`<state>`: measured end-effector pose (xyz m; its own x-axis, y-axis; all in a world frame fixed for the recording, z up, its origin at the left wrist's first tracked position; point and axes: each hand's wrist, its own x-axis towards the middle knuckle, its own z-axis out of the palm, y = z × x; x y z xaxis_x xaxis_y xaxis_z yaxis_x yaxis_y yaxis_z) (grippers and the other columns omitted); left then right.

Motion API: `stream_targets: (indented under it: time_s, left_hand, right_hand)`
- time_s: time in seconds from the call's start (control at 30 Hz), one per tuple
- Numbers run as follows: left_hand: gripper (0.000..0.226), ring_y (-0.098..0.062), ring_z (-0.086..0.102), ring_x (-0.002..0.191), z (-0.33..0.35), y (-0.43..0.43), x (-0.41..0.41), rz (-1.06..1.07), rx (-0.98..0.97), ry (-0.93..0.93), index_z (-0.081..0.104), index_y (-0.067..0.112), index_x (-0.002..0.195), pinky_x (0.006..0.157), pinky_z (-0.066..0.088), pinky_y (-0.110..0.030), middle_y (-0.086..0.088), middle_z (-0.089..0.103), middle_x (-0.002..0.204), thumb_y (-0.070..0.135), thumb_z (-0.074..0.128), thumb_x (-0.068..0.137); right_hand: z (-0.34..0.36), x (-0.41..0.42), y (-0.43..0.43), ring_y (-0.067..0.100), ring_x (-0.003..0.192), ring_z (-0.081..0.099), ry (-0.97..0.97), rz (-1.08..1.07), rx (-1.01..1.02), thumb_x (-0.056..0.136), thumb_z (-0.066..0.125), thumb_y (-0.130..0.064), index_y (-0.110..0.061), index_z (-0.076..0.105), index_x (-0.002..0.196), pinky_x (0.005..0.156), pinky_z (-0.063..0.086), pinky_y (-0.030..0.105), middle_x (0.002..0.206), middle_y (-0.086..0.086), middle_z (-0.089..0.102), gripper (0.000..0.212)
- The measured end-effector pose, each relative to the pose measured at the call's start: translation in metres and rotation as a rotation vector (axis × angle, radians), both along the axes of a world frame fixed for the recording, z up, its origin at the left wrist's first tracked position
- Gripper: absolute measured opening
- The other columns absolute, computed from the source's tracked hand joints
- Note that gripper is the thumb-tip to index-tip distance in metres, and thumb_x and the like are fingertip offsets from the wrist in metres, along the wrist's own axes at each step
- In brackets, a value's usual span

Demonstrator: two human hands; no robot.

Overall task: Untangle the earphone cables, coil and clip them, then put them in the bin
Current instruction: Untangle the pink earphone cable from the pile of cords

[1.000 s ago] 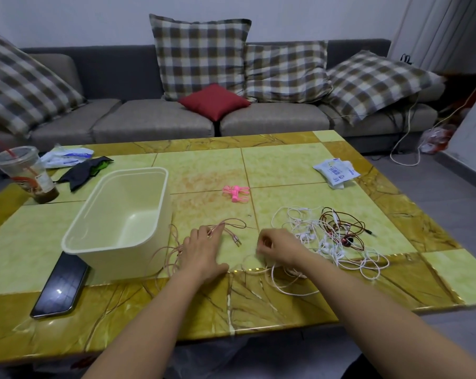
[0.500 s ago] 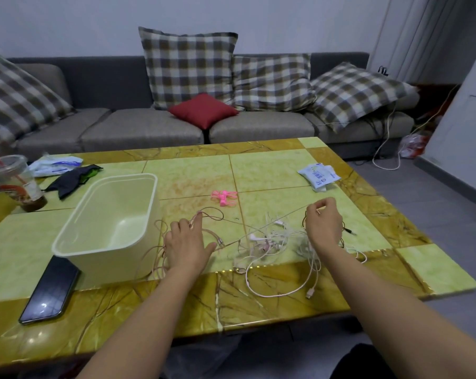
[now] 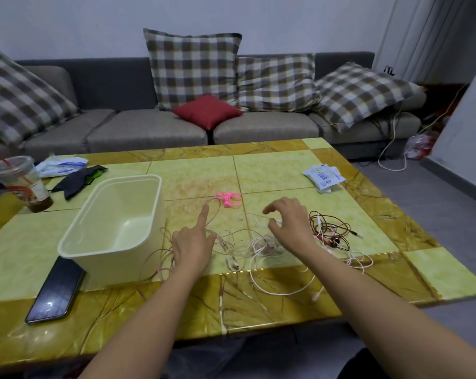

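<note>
A tangle of white earphone cables (image 3: 260,246) lies near the table's front edge, with a loop trailing toward me. A pinkish cable (image 3: 164,259) runs from the cream bin (image 3: 154,212) up to a loop by my left hand (image 3: 191,242). That hand's straight index finger touches the loop; its other fingers are curled in. My right hand (image 3: 290,224) hovers over the white tangle with loosely curved fingers, and I see nothing gripped. A red-brown earphone cable (image 3: 331,231) lies to its right. Pink clips (image 3: 228,198) sit just beyond both hands. The bin holds nothing.
A black phone (image 3: 56,291) lies in front of the bin. A plastic drink cup (image 3: 20,184), a black cloth (image 3: 78,179) and a white packet (image 3: 61,165) are at the far left. A wipes packet (image 3: 324,177) is far right. A sofa stands behind the table (image 3: 286,302).
My right hand has come back left from its far-right reach and let its fingers loosen over the white tangle. My left index finger has straightened toward the pinkish loop.
</note>
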<state>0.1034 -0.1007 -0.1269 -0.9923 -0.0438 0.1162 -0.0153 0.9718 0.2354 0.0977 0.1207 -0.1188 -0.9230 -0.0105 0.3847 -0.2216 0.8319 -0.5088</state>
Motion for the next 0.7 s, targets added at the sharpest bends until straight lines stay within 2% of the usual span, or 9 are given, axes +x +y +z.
stream_targets:
  time_s: [0.03,0.1,0.17,0.2,0.3,0.4,0.5,0.6,0.7]
  left_hand:
    - [0.068,-0.024,0.062,0.089,-0.001,-0.003,-0.001,-0.008,0.011,0.013,0.002,0.035,0.154,0.1,0.035,-0.04,-0.001,0.069,0.085,0.048,0.041,0.1]
    - [0.053,-0.024,0.06,0.097,-0.002,-0.01,-0.001,-0.034,0.053,0.037,0.033,0.036,0.146,0.1,0.031,-0.04,0.0,0.07,0.086,0.053,0.043,0.097]
    - [0.039,-0.022,0.058,0.101,-0.001,-0.015,-0.001,-0.041,0.064,0.038,0.061,0.036,0.119,0.097,0.027,-0.039,0.003,0.07,0.088,0.06,0.047,0.092]
    - [0.036,-0.021,0.057,0.101,-0.001,-0.017,-0.001,-0.041,0.043,0.024,0.067,0.036,0.107,0.096,0.026,-0.038,0.004,0.07,0.09,0.062,0.05,0.09]
    - [0.031,-0.02,0.055,0.102,-0.003,-0.021,0.0,-0.047,-0.063,-0.001,0.071,0.035,0.097,0.095,0.03,-0.038,0.005,0.07,0.091,0.058,0.052,0.089]
    - [0.027,-0.024,0.054,0.105,-0.006,-0.028,-0.001,0.003,-0.055,0.02,0.068,0.031,0.103,0.093,0.033,-0.038,0.001,0.07,0.094,0.048,0.047,0.096]
    - [0.026,-0.029,0.057,0.096,-0.008,-0.029,-0.004,0.1,0.098,0.096,0.062,0.023,0.106,0.087,0.035,-0.038,-0.006,0.069,0.088,0.039,0.042,0.101]
    - [0.023,-0.031,0.058,0.079,-0.005,-0.026,-0.005,0.19,0.229,0.167,0.054,0.018,0.101,0.081,0.035,-0.038,-0.007,0.066,0.078,0.032,0.036,0.103]
    - [0.021,-0.029,0.051,0.067,-0.001,-0.02,-0.004,0.221,0.295,0.192,0.048,0.017,0.099,0.081,0.038,-0.038,-0.004,0.058,0.067,0.029,0.032,0.104]
  right_hand:
    - [0.002,0.0,-0.01,0.008,0.09,0.049,0.02,0.068,-0.038,0.087,0.06,-0.011,-0.021,0.067,0.098,0.083,0.036,0.028,0.098,-0.009,0.06,0.017]
    - [0.005,0.002,-0.026,0.008,0.077,0.054,-0.12,0.212,-0.143,0.088,0.059,-0.01,-0.018,0.068,0.094,0.073,0.043,0.026,0.09,-0.007,0.063,0.014]
    - [-0.003,0.002,-0.038,0.014,0.083,0.06,-0.379,0.342,-0.075,0.089,0.06,-0.015,-0.016,0.067,0.098,0.074,0.047,0.026,0.093,-0.003,0.065,0.011]
    - [-0.01,0.002,-0.044,0.016,0.087,0.059,-0.495,0.374,0.002,0.089,0.063,-0.019,-0.016,0.065,0.102,0.076,0.047,0.026,0.097,-0.002,0.063,0.013]
    - [-0.034,0.002,-0.046,0.02,0.096,0.056,-0.609,0.332,0.215,0.083,0.07,-0.032,-0.018,0.057,0.11,0.082,0.048,0.032,0.109,-0.001,0.053,0.033]
    - [-0.04,0.001,-0.033,0.023,0.097,0.056,-0.511,0.273,0.277,0.08,0.068,-0.017,-0.022,0.054,0.111,0.075,0.048,0.035,0.115,0.0,0.046,0.035]
    - [-0.03,0.001,-0.008,0.022,0.098,0.056,-0.539,0.289,0.279,0.085,0.065,-0.012,-0.021,0.06,0.107,0.072,0.045,0.032,0.109,-0.002,0.045,0.025]
    - [-0.016,0.004,0.025,0.022,0.1,0.061,-0.545,0.104,0.565,0.09,0.061,-0.022,-0.022,0.071,0.1,0.087,0.041,0.032,0.106,0.0,0.061,0.014]
    - [-0.013,0.009,0.065,0.023,0.09,0.055,-0.577,-0.167,0.813,0.091,0.05,-0.017,-0.022,0.06,0.083,0.092,0.034,0.034,0.084,-0.001,0.059,0.014]
